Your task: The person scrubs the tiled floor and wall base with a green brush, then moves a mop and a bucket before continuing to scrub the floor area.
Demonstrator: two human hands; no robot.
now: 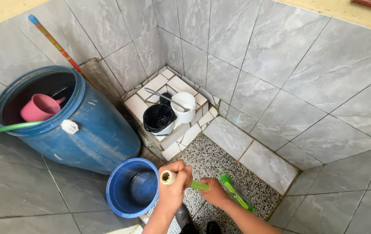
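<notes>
The left hand (173,184) was wrapped around the top end of a long green-handled scrubbing brush (233,195), fingers curled tight about the shaft; the right hand (215,192) gripped the same handle lower down, fingers closed around it; the brush head lay on the grey pebble-mosaic floor (237,171) near its right edge, by the wall tiles. Just beside the left hand stood a round blue plastic bucket (124,190); behind it, a large blue plastic barrel (94,134) held a pink plastic scoop (40,108) and a green hose (3,126). In the far corner, a tiled ledge (150,86) carried a black-lined bin (158,118) and a white pail (184,107).
</notes>
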